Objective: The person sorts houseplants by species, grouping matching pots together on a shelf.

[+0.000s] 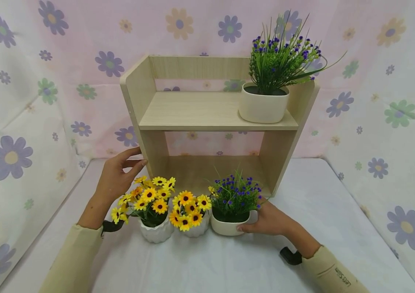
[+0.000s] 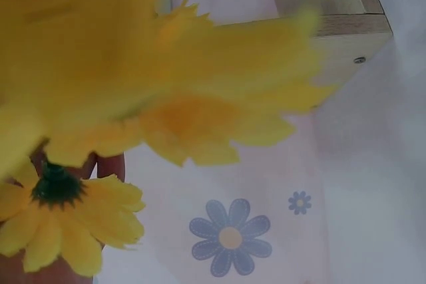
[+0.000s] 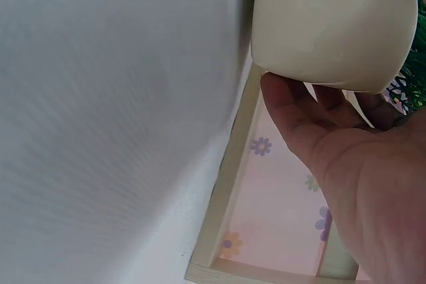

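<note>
Blurred yellow petals (image 2: pixel 100 64) mask most of the left hand (image 1: pixel 113 181) in its wrist view. The right wrist frame crops the near cream pot (image 3: pixel 333 24); in the head view, purple flowers (image 1: pixel 237 191) and pot apparently hide the right hand's (image 1: pixel 270 219) far fingers.

We recorded a pink cloth backdrop (image 1: pixel 146 38) at the rear, whiter side walls (image 1: pixel 363 97) left and right, all printed with purple, green and peach flowers (image 1: pixel 6 158). Below, we noted a white tabletop (image 1: pixel 192 268). Light was soft, diffuse.
</note>
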The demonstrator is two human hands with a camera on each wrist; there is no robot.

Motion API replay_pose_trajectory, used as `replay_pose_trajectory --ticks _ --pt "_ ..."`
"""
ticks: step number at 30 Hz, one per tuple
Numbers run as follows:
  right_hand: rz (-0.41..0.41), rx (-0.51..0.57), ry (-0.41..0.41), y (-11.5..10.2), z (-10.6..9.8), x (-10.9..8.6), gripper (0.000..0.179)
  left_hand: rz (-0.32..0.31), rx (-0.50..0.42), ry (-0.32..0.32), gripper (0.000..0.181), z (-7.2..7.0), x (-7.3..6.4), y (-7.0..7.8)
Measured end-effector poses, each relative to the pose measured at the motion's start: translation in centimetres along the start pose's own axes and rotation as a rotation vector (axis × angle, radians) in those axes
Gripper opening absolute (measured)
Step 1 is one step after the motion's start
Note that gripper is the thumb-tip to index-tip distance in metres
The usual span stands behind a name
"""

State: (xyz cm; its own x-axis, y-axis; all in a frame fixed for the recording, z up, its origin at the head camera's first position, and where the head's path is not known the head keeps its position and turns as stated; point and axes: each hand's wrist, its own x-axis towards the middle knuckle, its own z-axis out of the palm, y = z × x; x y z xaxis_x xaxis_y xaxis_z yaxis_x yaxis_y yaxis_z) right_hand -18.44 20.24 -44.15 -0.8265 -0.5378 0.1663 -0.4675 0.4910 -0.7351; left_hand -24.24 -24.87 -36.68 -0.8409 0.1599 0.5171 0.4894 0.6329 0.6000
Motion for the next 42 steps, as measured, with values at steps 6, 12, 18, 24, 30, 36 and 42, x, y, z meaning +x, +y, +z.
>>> replay_pose_trajectory --ticks 6,12,18,24,30,36,42 --pt "-0.035 -0.023 0.028 -0.4 -0.5 0.0 0.107 0.003 -0.003 -0.002 0.046 0.0 0.0 0.1" --pt "-0.083 -0.025 0.063 -0.6 -1.4 0.1 0.105 0.001 -0.003 -0.001 0.046 0.0 0.0 0.0" --pt "-0.125 0.015 0.075 -0.9 -2.1 0.4 0.102 0.002 -0.002 0.000 0.046 0.0 0.0 0.0" --pt "-0.096 0.036 0.081 -1.6 -2.7 0.6 0.102 0.021 -0.011 0.008 0.046 0.0 0.0 -0.1" --pt "-0.082 0.039 0.128 -2.7 -3.4 0.6 0.108 0.026 -0.006 0.009 0.046 -0.1 -0.1 -0.1" --pt "-0.109 0.070 0.165 -3.5 -4.2 0.8 0.112 0.023 -0.004 0.010 0.045 -0.1 0.0 0.1" --pt "-0.162 0.105 0.187 -4.1 -5.0 1.5 0.105 0.010 -0.008 0.005 0.045 -0.1 0.0 0.0"
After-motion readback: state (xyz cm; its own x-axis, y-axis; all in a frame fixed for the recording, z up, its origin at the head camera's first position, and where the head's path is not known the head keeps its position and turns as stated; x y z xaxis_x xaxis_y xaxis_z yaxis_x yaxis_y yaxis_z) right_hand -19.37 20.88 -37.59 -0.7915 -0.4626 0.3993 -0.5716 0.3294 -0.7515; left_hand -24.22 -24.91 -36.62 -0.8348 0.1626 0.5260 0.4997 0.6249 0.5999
